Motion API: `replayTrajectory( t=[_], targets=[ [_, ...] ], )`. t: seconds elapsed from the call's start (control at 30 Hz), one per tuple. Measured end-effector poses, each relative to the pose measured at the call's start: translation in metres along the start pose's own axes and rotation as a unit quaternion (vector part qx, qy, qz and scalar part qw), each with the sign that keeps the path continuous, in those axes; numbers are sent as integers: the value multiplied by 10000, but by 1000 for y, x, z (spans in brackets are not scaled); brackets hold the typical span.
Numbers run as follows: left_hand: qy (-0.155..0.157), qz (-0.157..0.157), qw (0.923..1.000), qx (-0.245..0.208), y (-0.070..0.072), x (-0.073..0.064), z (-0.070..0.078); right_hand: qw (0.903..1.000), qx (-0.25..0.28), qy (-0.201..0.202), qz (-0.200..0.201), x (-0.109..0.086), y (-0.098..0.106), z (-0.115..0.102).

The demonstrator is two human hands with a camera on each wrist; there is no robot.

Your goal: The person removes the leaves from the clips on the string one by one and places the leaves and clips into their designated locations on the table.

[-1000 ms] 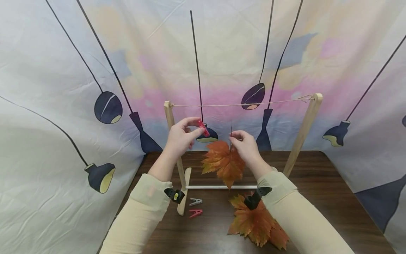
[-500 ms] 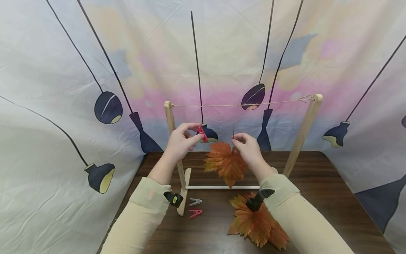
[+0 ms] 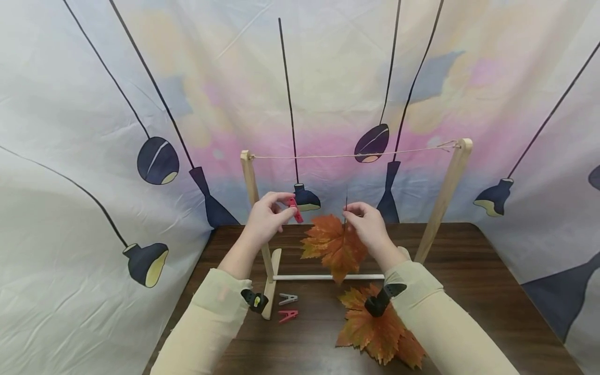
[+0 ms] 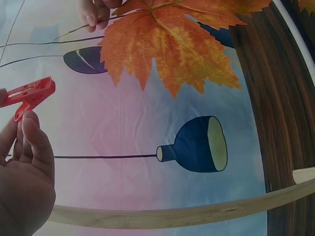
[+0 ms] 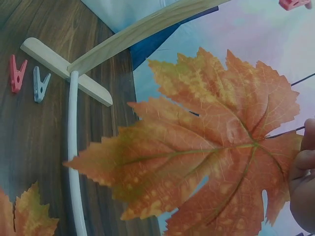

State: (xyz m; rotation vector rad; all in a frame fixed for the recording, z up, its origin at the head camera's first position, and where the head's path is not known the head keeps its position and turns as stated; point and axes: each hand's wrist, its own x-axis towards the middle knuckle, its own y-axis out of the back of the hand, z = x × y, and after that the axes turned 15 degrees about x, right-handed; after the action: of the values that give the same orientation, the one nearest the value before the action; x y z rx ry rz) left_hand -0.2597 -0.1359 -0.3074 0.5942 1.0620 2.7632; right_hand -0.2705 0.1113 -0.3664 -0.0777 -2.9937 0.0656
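In the head view my left hand (image 3: 263, 220) pinches a red clothespin (image 3: 296, 210) between thumb and fingers, below the string. The left wrist view shows the same clothespin (image 4: 32, 96) at the fingertips. My right hand (image 3: 369, 225) pinches the thin stem of an orange maple leaf (image 3: 335, 247), which hangs down with its stem upright. Seen from the right wrist, that leaf (image 5: 216, 142) spreads wide and the fingers (image 5: 306, 172) show at the right edge. Clothespin and leaf are apart from each other, and both are below the string (image 3: 323, 156).
A wooden frame with left post (image 3: 250, 179) and right post (image 3: 442, 200) carries the string; a white rod (image 3: 309, 277) joins its base. A grey clothespin (image 3: 288, 298) and a red-pink clothespin (image 3: 288, 315) lie on the brown table (image 3: 262, 354). More orange leaves (image 3: 375, 328) lie at right.
Both hands have lowered a little, with the clothespin and the leaf still held. The right hand has also shifted slightly right. The things on the table stay put.
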Motion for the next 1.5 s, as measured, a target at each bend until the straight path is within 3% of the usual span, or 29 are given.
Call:
replayTrajectory(
  t=[0.3,0.8,1.23,1.5],
  targets=[
    [302,-172,9994,86,-8,-3,-11,9995,245,-172,54,-2,2,7],
    [442,-241,9987,118,-15,-11,-23,9981,493,-365,109,-6,9,17],
    [652,-112,9962,-574,-28,-20,-45,9941,835,-615,323,-11,14,27],
    [726,-182,9962,-444,-34,-28,-55,9937,840,-613,407,-12,18,34]
  ],
)
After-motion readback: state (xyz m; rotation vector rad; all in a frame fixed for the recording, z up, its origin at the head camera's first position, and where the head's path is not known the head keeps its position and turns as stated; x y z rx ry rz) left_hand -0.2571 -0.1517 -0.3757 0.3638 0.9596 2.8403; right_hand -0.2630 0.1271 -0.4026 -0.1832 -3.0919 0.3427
